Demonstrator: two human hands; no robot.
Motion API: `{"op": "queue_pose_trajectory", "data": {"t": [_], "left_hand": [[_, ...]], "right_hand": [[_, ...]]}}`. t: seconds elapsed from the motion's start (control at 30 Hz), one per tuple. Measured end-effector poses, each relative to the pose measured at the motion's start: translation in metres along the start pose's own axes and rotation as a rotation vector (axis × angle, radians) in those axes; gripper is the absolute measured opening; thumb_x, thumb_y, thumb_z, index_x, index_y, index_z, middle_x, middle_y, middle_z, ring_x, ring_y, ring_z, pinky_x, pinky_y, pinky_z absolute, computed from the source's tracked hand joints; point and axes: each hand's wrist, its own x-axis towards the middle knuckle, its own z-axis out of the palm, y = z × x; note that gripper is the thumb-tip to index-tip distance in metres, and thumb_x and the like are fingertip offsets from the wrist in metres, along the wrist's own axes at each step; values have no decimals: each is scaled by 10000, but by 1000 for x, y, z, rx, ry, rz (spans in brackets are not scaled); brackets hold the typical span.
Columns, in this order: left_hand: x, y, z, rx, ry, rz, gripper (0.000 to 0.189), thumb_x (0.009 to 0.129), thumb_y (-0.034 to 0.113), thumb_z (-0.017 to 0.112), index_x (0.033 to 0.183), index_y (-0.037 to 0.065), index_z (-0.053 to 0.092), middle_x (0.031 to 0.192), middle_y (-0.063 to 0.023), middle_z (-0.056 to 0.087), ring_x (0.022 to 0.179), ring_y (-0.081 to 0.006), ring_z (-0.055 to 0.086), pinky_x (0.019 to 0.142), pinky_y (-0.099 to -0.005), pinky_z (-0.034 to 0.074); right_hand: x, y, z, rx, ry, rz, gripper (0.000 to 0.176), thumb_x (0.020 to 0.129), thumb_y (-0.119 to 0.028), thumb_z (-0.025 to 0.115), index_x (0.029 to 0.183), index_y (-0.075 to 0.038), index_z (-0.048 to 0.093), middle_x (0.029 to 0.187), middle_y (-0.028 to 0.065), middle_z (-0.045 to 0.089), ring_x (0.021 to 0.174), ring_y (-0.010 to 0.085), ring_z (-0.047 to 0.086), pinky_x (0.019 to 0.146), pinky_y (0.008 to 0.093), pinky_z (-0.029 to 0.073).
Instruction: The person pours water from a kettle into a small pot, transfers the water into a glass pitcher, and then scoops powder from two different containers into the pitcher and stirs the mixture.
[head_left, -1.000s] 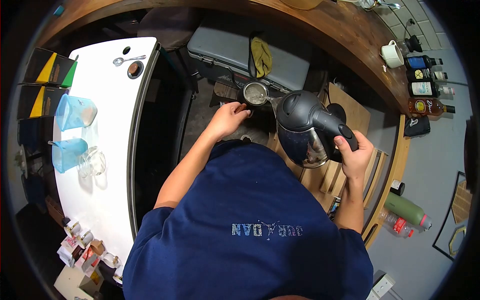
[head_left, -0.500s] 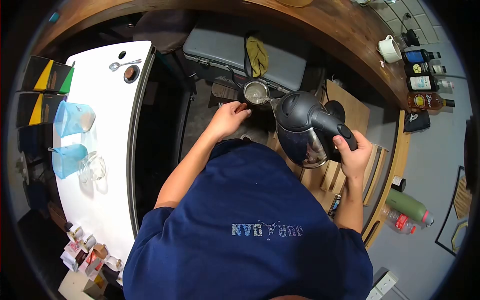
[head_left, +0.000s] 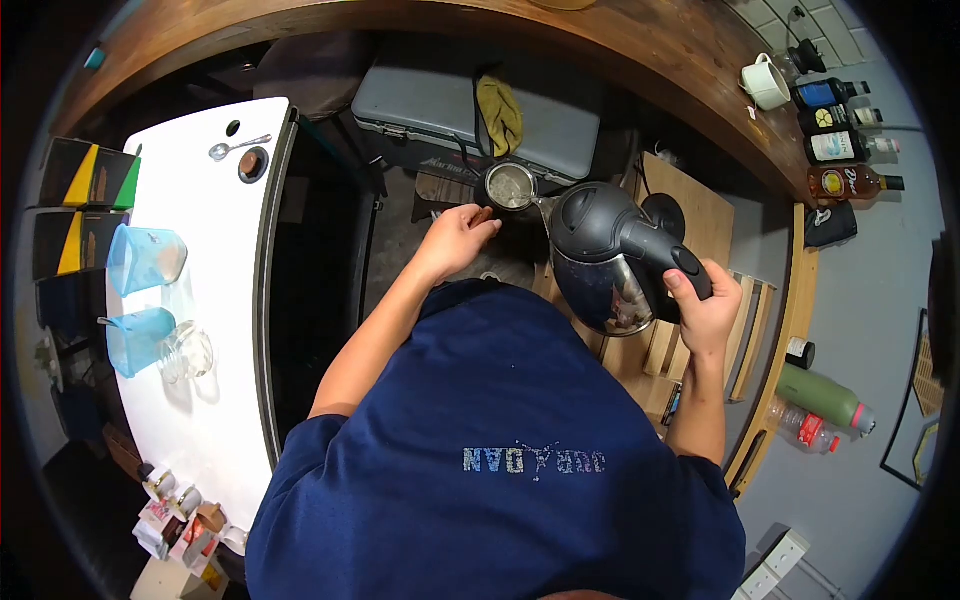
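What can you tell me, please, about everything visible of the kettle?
The kettle has a shiny, metal-looking body with reflections on it, and a closed black lid and black handle that look like plastic. The right hand grips the handle, holding the kettle up and tilted, its spout at the rim of the small round metal-looking pot by the left hand. Its base and any contents are hidden.

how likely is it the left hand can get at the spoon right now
Probably not freely: the left hand is holding the handle of the pot. Nothing covers the spoon, though.
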Motion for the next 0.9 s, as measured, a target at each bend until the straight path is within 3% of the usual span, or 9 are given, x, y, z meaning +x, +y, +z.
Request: {"op": "queue_pose_trajectory", "data": {"t": [0.9], "left_hand": [[9, 17, 16, 42, -88, 25, 288, 867, 199, 622, 719, -14, 496, 654, -19, 517, 627, -74, 453, 568, -267, 392]], "right_hand": [[-12, 3, -6, 20, 87, 57, 274, 726, -195, 800, 790, 31, 660, 668, 3, 609, 617, 58, 525, 569, 211, 428]]}}
